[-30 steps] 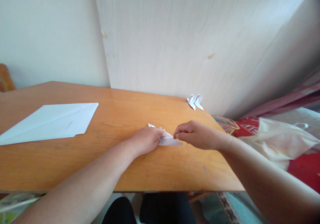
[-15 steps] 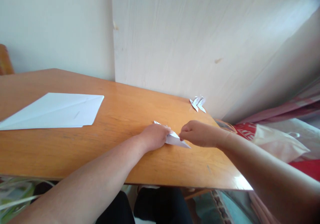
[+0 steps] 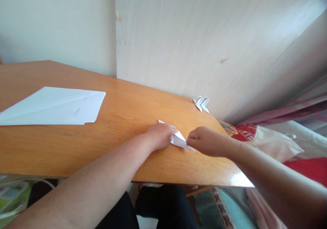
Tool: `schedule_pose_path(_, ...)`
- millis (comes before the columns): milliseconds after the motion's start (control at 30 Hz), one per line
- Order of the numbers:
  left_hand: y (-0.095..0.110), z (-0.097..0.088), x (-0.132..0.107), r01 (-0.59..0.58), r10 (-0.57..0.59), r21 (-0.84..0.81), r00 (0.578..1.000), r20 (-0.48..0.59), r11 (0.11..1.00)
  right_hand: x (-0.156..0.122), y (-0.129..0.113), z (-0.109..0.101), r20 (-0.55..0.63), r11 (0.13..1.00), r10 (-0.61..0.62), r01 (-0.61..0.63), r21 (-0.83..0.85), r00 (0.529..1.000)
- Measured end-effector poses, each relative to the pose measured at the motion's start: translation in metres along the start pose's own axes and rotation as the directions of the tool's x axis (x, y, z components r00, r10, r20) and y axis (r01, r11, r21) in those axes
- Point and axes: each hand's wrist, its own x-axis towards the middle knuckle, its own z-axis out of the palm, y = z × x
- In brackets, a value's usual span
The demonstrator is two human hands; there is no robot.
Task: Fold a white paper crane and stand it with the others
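Observation:
A small white piece of folded paper (image 3: 180, 141) lies aslant on the wooden table, its pointed end toward the lower right. My left hand (image 3: 162, 136) is wrapped over its middle, thumb on top, and covers much of it; a far tip pokes out beyond the knuckles. Curled into a pinch, my right hand (image 3: 203, 140) meets the paper's edge close to the pointed end. Its fingertips are partly hidden, so how much paper sits between them is hard to see.
A stack of white paper sheets (image 3: 63, 106) rests at the left of the table (image 3: 133, 103). Small folded paper pieces (image 3: 201, 103) lie by the wall at the back right. Past the table's right edge are red and pale bags (image 3: 278, 142).
My right hand has slid slightly right and down along the paper's edge toward the pointed end. My left hand stays on the paper. The camera view has shifted a little.

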Motion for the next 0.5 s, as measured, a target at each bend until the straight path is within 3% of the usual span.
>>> schedule_pose_path(100,0.002,-0.001,0.000,0.017,-0.017,0.025,1.000,0.002,1.000,0.003,0.003,0.002,0.014,1.000,0.005,-0.005,-0.019,1.000)
schedule_pose_path(267,0.003,-0.003,-0.001,0.046,-0.046,0.067,0.999,0.006,0.997,0.014,0.009,0.001,-0.150,0.997,0.075,-0.073,0.021,0.986)
schedule_pose_path(500,0.002,-0.001,-0.001,0.037,-0.036,0.067,0.999,-0.010,0.997,0.023,0.017,-0.002,0.025,0.992,0.071,-0.074,0.099,0.997)
